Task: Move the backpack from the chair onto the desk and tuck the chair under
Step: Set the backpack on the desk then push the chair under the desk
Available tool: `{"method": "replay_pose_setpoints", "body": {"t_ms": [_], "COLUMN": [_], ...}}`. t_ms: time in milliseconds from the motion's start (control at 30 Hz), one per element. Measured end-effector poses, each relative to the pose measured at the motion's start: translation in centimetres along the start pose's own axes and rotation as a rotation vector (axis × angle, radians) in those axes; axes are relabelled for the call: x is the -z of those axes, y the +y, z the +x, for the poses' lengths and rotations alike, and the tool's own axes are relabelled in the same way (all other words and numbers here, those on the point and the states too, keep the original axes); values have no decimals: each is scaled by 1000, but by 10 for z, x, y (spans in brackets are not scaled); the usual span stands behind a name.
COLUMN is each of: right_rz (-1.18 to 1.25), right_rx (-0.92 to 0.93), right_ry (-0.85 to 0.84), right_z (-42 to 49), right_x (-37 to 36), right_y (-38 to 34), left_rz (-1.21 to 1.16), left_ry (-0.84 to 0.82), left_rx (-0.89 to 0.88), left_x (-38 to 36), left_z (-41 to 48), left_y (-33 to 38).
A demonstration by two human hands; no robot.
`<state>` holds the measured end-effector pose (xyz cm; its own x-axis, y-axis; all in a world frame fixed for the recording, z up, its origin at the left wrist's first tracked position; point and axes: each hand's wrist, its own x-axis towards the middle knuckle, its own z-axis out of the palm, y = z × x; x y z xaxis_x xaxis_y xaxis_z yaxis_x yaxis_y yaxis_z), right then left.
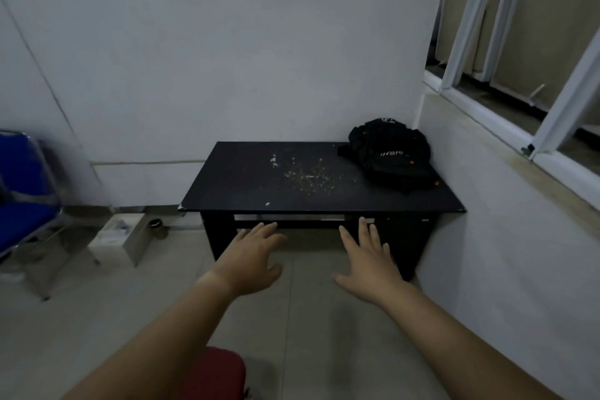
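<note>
Now backpack point(389, 154) on desk point(246, 182) rt corner — hands point(251, 258) empty.

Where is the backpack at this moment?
In the head view, the black backpack lies on the desk, at its far right corner, where the back wall meets the wall under the window, just right of some scattered crumbs.

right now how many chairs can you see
2. A blue padded chair with a metal frame stands at the far left by the wall; a red cushioned seat shows at the bottom edge, between the arms. Others may sit out of frame.
</note>
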<state>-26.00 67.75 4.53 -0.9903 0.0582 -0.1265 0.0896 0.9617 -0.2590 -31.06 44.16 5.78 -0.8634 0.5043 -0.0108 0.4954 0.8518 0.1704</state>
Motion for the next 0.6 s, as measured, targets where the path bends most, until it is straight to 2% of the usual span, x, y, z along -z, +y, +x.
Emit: {"method": "replay_pose_setpoints", "body": {"t_ms": [333, 467, 600], "right_rz": [23, 94, 156], "right_rx": [28, 31, 85], "right_ry": [54, -12, -146], "right_z": [-88, -127, -180], "right_x": [-32, -77, -151], "right_y": [-106, -162, -235], "left_rz": [34, -5, -9], "left_ry": [-4, -43, -187], "left_rx": [-2, -15, -33], "left_x": [16, -2, -34], "left_z": [-124, -195, -292], "left_y": [-53, -91, -151]}}
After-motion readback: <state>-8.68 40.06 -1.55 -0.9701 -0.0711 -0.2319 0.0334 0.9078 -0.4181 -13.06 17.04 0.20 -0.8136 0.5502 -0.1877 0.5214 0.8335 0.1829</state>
